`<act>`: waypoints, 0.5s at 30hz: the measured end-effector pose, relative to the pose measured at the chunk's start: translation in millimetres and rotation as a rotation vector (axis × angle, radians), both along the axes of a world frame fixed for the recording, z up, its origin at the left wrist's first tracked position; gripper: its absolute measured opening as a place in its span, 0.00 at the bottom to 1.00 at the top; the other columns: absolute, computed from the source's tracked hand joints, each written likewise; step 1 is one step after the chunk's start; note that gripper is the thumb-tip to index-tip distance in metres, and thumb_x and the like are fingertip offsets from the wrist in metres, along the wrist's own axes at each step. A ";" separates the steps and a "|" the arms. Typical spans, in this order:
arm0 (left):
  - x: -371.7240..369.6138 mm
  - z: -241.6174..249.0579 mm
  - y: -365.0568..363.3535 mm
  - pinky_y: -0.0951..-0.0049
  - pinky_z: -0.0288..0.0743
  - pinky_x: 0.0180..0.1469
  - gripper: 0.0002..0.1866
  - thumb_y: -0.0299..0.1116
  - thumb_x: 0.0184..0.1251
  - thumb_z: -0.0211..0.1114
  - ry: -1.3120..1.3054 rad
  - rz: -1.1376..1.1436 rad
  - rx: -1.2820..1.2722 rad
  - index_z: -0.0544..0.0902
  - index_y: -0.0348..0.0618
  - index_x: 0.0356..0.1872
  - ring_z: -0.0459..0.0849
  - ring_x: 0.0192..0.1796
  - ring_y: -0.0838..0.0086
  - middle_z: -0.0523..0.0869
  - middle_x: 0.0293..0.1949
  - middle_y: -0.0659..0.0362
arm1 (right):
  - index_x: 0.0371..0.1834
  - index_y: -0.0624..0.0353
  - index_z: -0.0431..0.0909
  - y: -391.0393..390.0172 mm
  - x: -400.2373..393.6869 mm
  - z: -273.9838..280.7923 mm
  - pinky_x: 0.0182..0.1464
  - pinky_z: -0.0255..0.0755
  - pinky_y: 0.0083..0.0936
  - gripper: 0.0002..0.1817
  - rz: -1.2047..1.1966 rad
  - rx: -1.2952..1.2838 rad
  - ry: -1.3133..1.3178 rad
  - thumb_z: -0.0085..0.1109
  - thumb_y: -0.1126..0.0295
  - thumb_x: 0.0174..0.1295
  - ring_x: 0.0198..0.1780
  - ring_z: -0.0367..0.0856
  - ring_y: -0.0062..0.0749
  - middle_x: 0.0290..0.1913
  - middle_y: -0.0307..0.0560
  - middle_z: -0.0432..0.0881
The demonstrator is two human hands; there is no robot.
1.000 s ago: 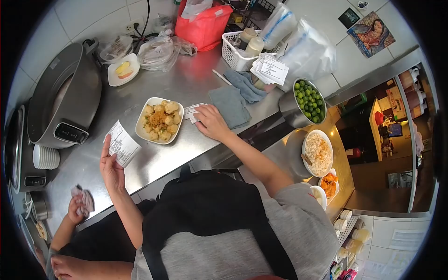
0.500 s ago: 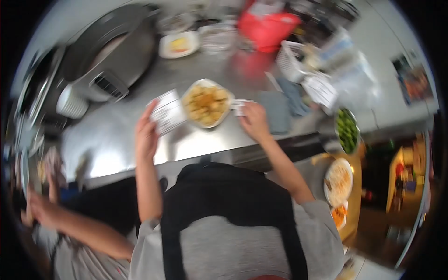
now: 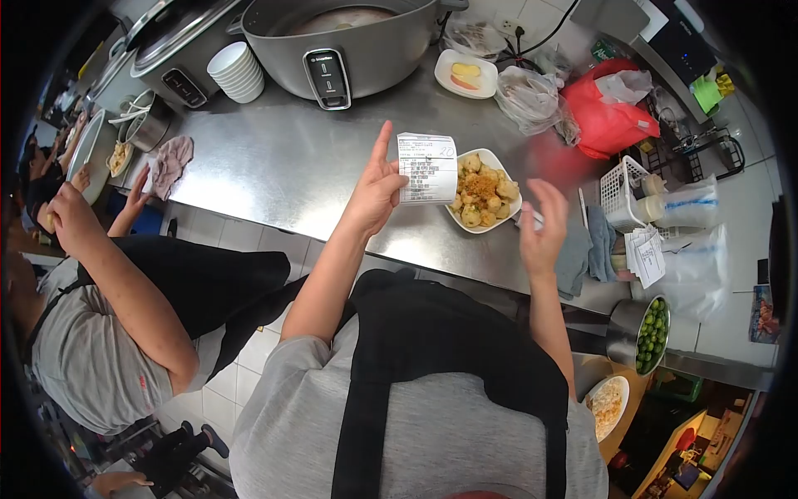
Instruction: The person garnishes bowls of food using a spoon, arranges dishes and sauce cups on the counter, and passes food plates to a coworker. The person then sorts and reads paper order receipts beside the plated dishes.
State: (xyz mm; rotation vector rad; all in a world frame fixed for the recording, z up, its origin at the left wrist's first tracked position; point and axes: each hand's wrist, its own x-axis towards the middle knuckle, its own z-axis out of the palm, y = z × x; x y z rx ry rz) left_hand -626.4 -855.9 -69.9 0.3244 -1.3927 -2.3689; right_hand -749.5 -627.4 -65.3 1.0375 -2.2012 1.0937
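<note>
My left hand (image 3: pixel 376 193) is raised over the steel counter (image 3: pixel 283 158) and pinches a printed receipt (image 3: pixel 426 169) upright, index finger pointing up. Just behind the receipt stands a white dish (image 3: pixel 495 157) of fried golden pieces. My right hand (image 3: pixel 544 229) is lifted off the counter to the right of the dish, slightly blurred, with a small white paper slip (image 3: pixel 530 219) at its thumb.
A large rice cooker (image 3: pixel 332 41) and stacked white bowls (image 3: pixel 237 71) stand at the back. A red bag (image 3: pixel 607 116), white basket (image 3: pixel 623 195), grey cloths (image 3: pixel 582 249) and a pot of green beans (image 3: pixel 650 333) are at right. A co-worker's hand (image 3: pixel 137 195) touches a pink cloth (image 3: pixel 173 160) at left.
My view has swung left. My left hand lifted the receipt next to the dish. My right hand rose off the counter with a paper slip.
</note>
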 end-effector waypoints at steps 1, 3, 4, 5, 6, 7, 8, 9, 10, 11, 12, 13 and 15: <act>-0.4 -0.5 0.7 0.89 0.56 0.17 0.45 0.14 0.51 0.45 0.000 -0.002 0.001 0.35 0.54 0.69 0.74 0.30 0.87 0.76 0.48 0.50 | 0.51 0.60 0.73 -9.3 9.0 6.5 0.51 0.64 0.31 0.18 0.132 0.037 -0.073 0.53 0.75 0.54 0.50 0.71 0.41 0.48 0.51 0.75; -1.4 -1.7 0.3 0.90 0.56 0.17 0.44 0.14 0.51 0.45 0.041 -0.017 0.035 0.36 0.53 0.69 0.74 0.31 0.87 0.76 0.48 0.50 | 0.50 0.58 0.74 -28.3 28.9 16.1 0.40 0.68 0.29 0.18 0.300 0.096 -0.250 0.54 0.74 0.54 0.37 0.76 0.37 0.36 0.51 0.78; -1.7 -3.0 -0.5 0.90 0.56 0.17 0.44 0.14 0.51 0.45 0.041 -0.017 0.035 0.36 0.53 0.69 0.74 0.31 0.87 0.76 0.48 0.50 | 0.51 0.56 0.74 -35.6 39.2 19.4 0.34 0.70 0.28 0.18 0.334 0.120 -0.353 0.54 0.73 0.54 0.29 0.77 0.35 0.30 0.50 0.79; -1.8 -4.9 -1.1 0.90 0.56 0.16 0.44 0.15 0.52 0.45 0.051 -0.028 0.031 0.37 0.53 0.69 0.75 0.31 0.87 0.76 0.48 0.50 | 0.51 0.56 0.74 -41.3 46.2 22.4 0.34 0.70 0.28 0.18 0.335 0.121 -0.354 0.54 0.73 0.54 0.29 0.77 0.35 0.30 0.50 0.79; -1.8 -6.1 -1.7 0.91 0.55 0.16 0.43 0.15 0.52 0.45 0.062 -0.039 0.027 0.38 0.53 0.69 0.75 0.32 0.87 0.76 0.48 0.50 | 0.52 0.55 0.73 -45.9 52.0 25.0 0.30 0.69 0.28 0.20 0.375 0.192 -0.359 0.55 0.72 0.54 0.25 0.76 0.35 0.26 0.49 0.78; -2.0 -6.5 -2.5 0.91 0.55 0.16 0.43 0.15 0.52 0.45 0.061 -0.039 0.028 0.38 0.53 0.69 0.75 0.32 0.87 0.76 0.48 0.50 | 0.54 0.53 0.73 -49.6 55.5 25.9 0.27 0.69 0.27 0.21 0.413 0.263 -0.365 0.55 0.72 0.54 0.20 0.75 0.35 0.22 0.48 0.77; -2.0 -7.1 -3.3 0.90 0.59 0.19 0.43 0.15 0.53 0.45 0.075 -0.052 0.053 0.38 0.53 0.69 0.76 0.35 0.85 0.76 0.47 0.50 | 0.54 0.53 0.73 -52.7 57.4 25.0 0.27 0.69 0.27 0.21 0.413 0.265 -0.367 0.55 0.72 0.54 0.20 0.75 0.35 0.22 0.48 0.77; -1.7 -7.7 -3.6 0.89 0.64 0.22 0.42 0.15 0.54 0.44 0.088 -0.064 0.079 0.39 0.52 0.69 0.77 0.37 0.84 0.76 0.47 0.50 | 0.56 0.52 0.71 -55.5 58.5 23.5 0.26 0.69 0.28 0.23 0.430 0.280 -0.376 0.55 0.72 0.54 0.19 0.74 0.36 0.21 0.48 0.77; -1.6 -6.5 -2.7 0.89 0.64 0.22 0.42 0.15 0.54 0.44 0.087 -0.062 0.081 0.39 0.52 0.69 0.77 0.37 0.84 0.76 0.47 0.50 | 0.58 0.52 0.69 -57.1 58.5 22.6 0.25 0.69 0.29 0.24 0.448 0.295 -0.385 0.55 0.71 0.54 0.18 0.74 0.36 0.20 0.48 0.77; -1.8 -3.0 -0.9 0.85 0.69 0.31 0.41 0.15 0.54 0.43 0.092 -0.062 0.155 0.39 0.52 0.69 0.77 0.41 0.80 0.75 0.47 0.49 | 0.58 0.52 0.69 -57.8 57.9 22.3 0.25 0.69 0.29 0.24 0.450 0.297 -0.387 0.55 0.71 0.54 0.18 0.74 0.36 0.20 0.48 0.77; -1.7 0.3 0.7 0.81 0.73 0.39 0.40 0.15 0.55 0.42 0.098 -0.062 0.229 0.39 0.51 0.69 0.77 0.45 0.76 0.75 0.48 0.48 | 0.59 0.53 0.68 -57.9 57.1 22.0 0.25 0.68 0.29 0.26 0.438 0.308 -0.385 0.56 0.72 0.53 0.18 0.74 0.36 0.20 0.48 0.77; -1.4 3.1 2.1 0.81 0.73 0.39 0.40 0.15 0.55 0.42 0.098 -0.061 0.230 0.39 0.51 0.69 0.77 0.45 0.76 0.75 0.48 0.48 | 0.59 0.54 0.67 -57.7 56.1 21.6 0.25 0.68 0.28 0.27 0.427 0.319 -0.382 0.56 0.72 0.53 0.18 0.74 0.35 0.19 0.48 0.76; -0.1 7.2 4.7 0.71 0.69 0.56 0.38 0.14 0.56 0.41 0.127 -0.064 0.282 0.44 0.47 0.69 0.75 0.52 0.69 0.74 0.48 0.47 | 0.60 0.56 0.65 -56.1 54.2 16.8 0.27 0.69 0.27 0.28 0.396 0.270 -0.395 0.57 0.72 0.53 0.20 0.74 0.34 0.20 0.47 0.76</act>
